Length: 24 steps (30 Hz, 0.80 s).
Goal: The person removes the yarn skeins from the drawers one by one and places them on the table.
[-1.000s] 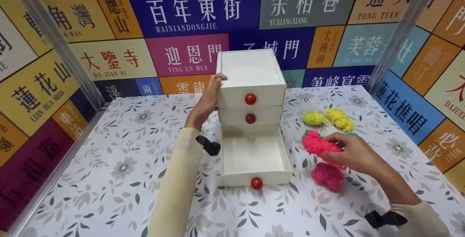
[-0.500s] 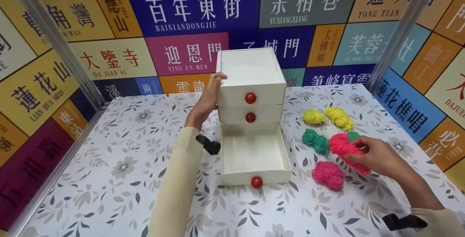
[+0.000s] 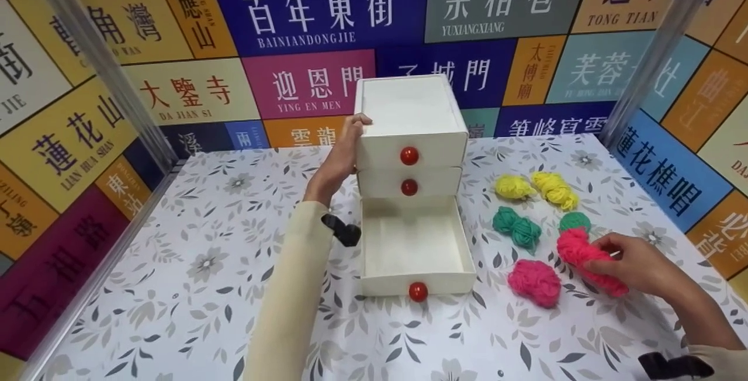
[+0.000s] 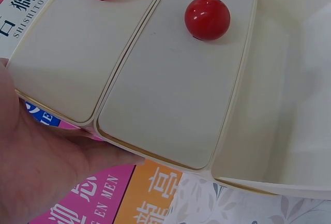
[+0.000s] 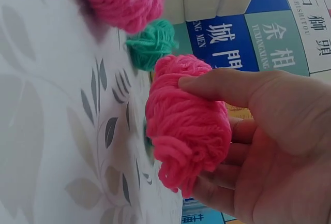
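Observation:
A white cabinet of three stacked drawers with red ball knobs stands on the table. Its bottom drawer is pulled out and bare inside; the upper two are closed. My left hand grips the cabinet's left side, fingertips over the top edge and, in the left wrist view, the thumb along the side wall. At the right, my right hand pinches a bright pink skein of yarn between thumb and fingers, close over the table. A darker pink bundle of yarn lies to the left of that skein.
Behind the held skein sits a green yarn ball, with a green yarn bundle to its left. Two yellow yarn bundles lie farther back. Sign-patterned walls enclose the flowered tabletop at the back and sides.
My right hand has carried the bright pink skein rightward and slightly toward me, uncovering the green yarn and the darker pink bundle. My left hand keeps its grip on the cabinet.

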### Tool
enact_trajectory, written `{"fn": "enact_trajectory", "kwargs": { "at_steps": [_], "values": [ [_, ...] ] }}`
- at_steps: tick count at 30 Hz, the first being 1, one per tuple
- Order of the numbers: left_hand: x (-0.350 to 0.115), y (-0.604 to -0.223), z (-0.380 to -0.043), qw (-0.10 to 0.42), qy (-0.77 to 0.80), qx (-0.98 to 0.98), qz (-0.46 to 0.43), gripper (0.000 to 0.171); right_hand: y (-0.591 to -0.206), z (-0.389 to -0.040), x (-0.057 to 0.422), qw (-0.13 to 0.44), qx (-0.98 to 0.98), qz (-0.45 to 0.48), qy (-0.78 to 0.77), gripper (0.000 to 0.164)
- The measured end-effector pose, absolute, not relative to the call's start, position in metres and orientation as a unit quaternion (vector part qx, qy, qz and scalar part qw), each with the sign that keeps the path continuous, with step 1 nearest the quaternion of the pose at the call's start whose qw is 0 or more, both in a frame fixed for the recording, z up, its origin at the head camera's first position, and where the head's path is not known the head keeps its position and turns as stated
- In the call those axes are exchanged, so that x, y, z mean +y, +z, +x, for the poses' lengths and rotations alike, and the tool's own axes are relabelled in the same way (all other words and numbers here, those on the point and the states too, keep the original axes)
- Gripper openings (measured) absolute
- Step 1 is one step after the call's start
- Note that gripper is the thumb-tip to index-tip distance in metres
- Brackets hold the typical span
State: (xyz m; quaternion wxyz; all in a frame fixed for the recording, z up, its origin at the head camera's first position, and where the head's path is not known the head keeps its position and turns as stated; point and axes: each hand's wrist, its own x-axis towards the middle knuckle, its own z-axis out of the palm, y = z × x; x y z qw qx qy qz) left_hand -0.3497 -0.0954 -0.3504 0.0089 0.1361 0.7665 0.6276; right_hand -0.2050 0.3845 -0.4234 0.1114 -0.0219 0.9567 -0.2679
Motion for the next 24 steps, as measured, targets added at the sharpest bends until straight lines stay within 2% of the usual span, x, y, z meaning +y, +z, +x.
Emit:
{"fn": "enact_trajectory", "kwargs": {
  "at_steps": [11, 17, 24],
  "values": [
    [-0.096, -0.351, -0.349, 0.009, 0.624, 0.768, 0.145, 0.032, -0.431, -0.205, 0.394, 0.124, 0.959, -0.018, -0.256, 0.047],
    [-0.094, -0.349, -0.349, 0.005, 0.621, 0.771, 0.143, 0.032, -0.433, -0.207, 0.397, 0.149, 0.955, -0.012, -0.254, 0.054],
    [-0.095, -0.35, -0.348, 0.004, 0.622, 0.769, 0.145, 0.032, -0.434, -0.205, 0.396, 0.139, 0.956, -0.034, -0.255, 0.052]
  ]
}}
